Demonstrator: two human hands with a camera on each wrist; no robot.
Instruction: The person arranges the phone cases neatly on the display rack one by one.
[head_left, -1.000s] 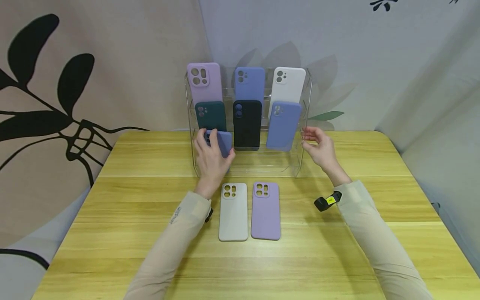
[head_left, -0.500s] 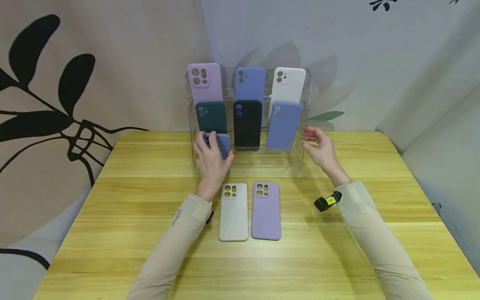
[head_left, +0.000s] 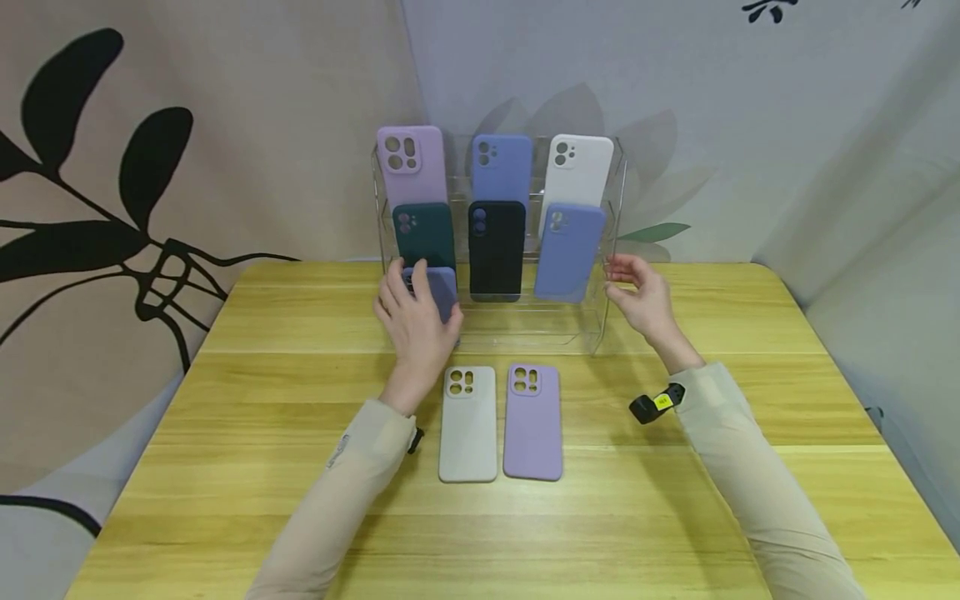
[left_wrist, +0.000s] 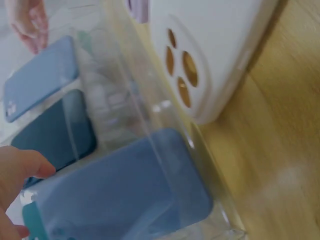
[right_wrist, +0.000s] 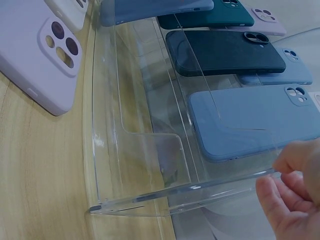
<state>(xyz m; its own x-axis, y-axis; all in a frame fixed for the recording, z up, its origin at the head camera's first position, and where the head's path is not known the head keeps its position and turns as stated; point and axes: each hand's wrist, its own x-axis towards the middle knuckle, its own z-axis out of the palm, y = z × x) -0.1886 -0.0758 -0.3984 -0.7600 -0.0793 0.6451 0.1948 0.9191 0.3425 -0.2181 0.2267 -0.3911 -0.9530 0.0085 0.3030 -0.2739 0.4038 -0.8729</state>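
Note:
My left hand holds a blue phone case at the left of the bottom tier of a clear acrylic display rack. Its thumb lies along the case's right edge, with fingers over the camera end. In the left wrist view this blue case leans behind the clear front lip, the thumb close to its long edge. My right hand pinches the rack's right side panel; in the right wrist view thumb and forefinger meet at its edge, beside another blue case.
Dark green, black and blue cases fill the middle tier. Lilac, blue and white ones stand behind. On the wooden table, a white case and a lilac case lie before the rack.
My left hand has shifted slightly left, and the blue case in it has moved a little left and lower in the bottom tier. The right hand has stayed at the rack's side.

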